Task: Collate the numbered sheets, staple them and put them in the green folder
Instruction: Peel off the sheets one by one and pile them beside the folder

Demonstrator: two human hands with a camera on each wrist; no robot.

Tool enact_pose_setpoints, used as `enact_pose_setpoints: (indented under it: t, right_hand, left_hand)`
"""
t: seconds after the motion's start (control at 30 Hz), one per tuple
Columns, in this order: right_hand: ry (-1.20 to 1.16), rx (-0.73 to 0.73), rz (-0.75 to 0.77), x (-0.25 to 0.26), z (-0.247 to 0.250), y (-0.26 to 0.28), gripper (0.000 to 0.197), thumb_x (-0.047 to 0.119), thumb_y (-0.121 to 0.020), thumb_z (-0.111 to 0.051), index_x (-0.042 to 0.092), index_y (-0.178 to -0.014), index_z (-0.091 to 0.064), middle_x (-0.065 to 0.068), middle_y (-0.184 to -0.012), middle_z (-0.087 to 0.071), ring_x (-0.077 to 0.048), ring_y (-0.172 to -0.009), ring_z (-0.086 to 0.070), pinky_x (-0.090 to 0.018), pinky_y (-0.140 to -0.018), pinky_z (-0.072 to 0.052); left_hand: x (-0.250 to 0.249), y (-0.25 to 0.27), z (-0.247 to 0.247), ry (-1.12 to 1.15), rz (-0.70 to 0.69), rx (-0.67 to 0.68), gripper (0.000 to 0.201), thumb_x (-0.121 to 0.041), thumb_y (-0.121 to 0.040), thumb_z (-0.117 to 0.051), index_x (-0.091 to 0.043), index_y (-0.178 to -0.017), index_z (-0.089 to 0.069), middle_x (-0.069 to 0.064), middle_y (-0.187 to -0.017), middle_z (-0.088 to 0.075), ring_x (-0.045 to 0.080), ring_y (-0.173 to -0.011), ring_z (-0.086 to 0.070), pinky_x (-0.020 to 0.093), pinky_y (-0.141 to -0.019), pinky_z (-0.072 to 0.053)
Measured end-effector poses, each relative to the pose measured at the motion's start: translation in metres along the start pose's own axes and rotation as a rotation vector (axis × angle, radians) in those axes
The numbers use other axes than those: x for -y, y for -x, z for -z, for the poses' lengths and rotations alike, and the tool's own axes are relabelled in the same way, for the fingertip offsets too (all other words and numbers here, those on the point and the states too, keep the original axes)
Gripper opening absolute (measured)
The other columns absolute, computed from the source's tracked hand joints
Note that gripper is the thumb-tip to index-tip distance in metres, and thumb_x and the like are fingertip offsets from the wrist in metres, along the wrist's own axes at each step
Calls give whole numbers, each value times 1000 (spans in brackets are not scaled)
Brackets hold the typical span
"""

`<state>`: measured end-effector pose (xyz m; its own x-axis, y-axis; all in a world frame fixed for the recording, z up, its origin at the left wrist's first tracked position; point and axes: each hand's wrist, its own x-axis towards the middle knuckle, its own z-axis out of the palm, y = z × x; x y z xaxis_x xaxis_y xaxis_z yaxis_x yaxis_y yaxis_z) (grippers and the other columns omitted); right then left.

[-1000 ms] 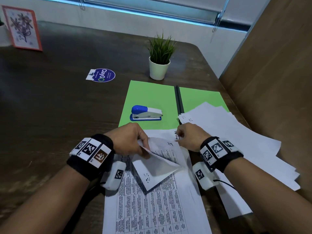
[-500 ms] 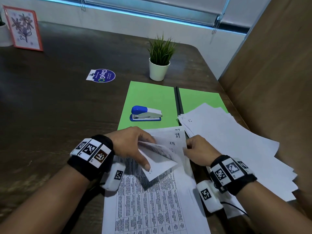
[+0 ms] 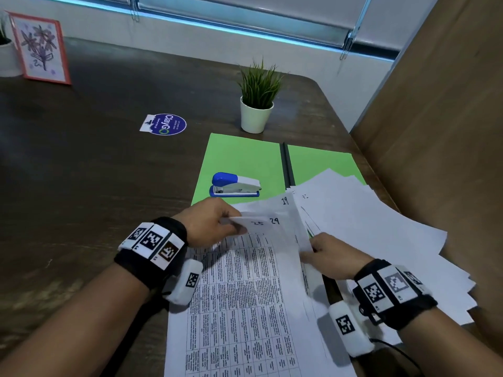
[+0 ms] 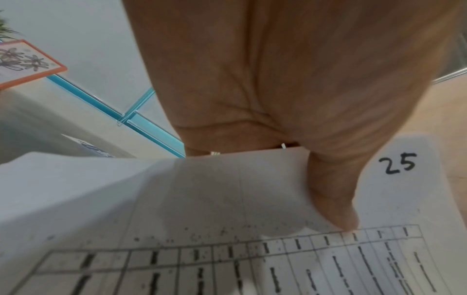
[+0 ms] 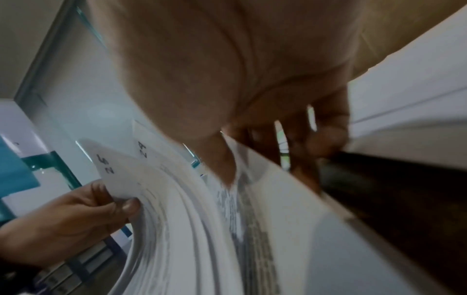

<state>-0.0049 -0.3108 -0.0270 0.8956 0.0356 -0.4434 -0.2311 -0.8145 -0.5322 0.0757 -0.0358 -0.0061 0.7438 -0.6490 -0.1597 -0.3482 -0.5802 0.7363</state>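
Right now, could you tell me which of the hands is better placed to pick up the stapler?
Probably the left. The left hand lies just below the stapler on the green folder, though it pinches the sheet numbered 25. The right hand is farther off, gripping the sheets' right edge.

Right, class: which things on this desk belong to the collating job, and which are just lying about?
Belong to the job:
numbered sheets, held by left hand and right hand
loose sheet pile
stapler
green folder

Just lying about:
potted plant
round sticker
framed flower picture
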Motion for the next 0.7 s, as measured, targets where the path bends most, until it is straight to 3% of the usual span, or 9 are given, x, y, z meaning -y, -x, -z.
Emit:
enact_pose_setpoints:
  t: [0.03, 0.07, 0.17, 0.23, 0.3, 0.4, 0.5, 0.6, 0.7]
  right_hand:
    - [44, 6, -19, 1, 2, 1, 42, 27, -94, -57, 21, -56, -39, 11, -48, -35, -8, -41, -31, -25, -46, -26]
    - [77, -82, -1, 4, 8, 2, 42, 24, -92, -58, 19, -55, -40, 10, -47, -37, -8, -41, -33, -27, -47, -28]
    - [-34, -632, 105, 8, 45, -1, 45, 24, -89, -65, 14, -50, -45, 8, -47, -39, -12, -51, -39, -32, -52, -33]
    - [-187, -892, 175, 21, 82, 3, 34, 30, -85, -68, 10, -59, -63, 6, -53, -50, -12, -56, -45, -36, -54, -41]
    - [-208, -1058, 248, 40, 120, 15, 32, 31, -86, -66, 2, -73, -70, 0, -62, -54, -13, -59, -46, -36, -51, -42]
    - [-65, -1268, 377, 66, 168, 39, 44, 42, -89, -58, 0, -77, -62, -12, -67, -55, -23, -59, -49, -41, -55, -42]
    - [243, -1230, 410, 86, 187, 59, 41, 49, -91, -47, 11, -77, -54, -16, -73, -55, -32, -70, -52, -45, -71, -45]
    - [617, -1082, 422, 98, 162, 63, 50, 45, -99, -39, 7, -73, -59, -21, -65, -58, -39, -63, -57, -38, -58, -42]
    - [1005, -764, 375, 93, 113, 48, 51, 40, -97, -28, 10, -74, -63, -19, -69, -66, -39, -63, -64, -31, -52, -31]
  left_hand:
    - [-1, 0, 0, -4, -5, 1, 14, -27, -95, -67, -30, -84, -75, -30, -52, -59, -10, -50, -53, 5, -49, -35]
    - [-1, 0, 0, -13, -8, -4, 15, -27, -94, -67, -32, -82, -74, -29, -51, -58, -9, -48, -52, 6, -48, -35]
    - [1, -1, 0, -40, 6, -30, 20, -30, -92, -70, -38, -74, -71, -27, -51, -58, -8, -48, -50, 8, -50, -35]
    - [2, -2, 0, -43, 5, -39, 27, -30, -90, -72, -41, -67, -68, -27, -52, -58, -8, -49, -51, 9, -51, -36]
    - [1, -3, 1, -32, 14, -37, 28, -30, -89, -74, -42, -64, -68, -26, -54, -60, -9, -51, -53, 8, -52, -36]
    - [0, -3, 2, -27, 28, -38, 26, -31, -88, -75, -40, -65, -69, -25, -52, -59, -8, -49, -51, 7, -48, -34]
    - [0, -1, 1, -21, 34, -33, 14, -33, -89, -73, -35, -76, -75, -25, -51, -59, -7, -46, -50, 7, -46, -34]
    - [-1, 0, -2, 2, 42, -28, 15, -40, -93, -66, -31, -86, -76, -19, -49, -57, -2, -41, -44, 11, -43, -33]
    - [-2, 0, -5, 2, 39, -20, 28, -46, -96, -59, -24, -92, -76, -11, -52, -50, 4, -43, -40, 19, -45, -32]
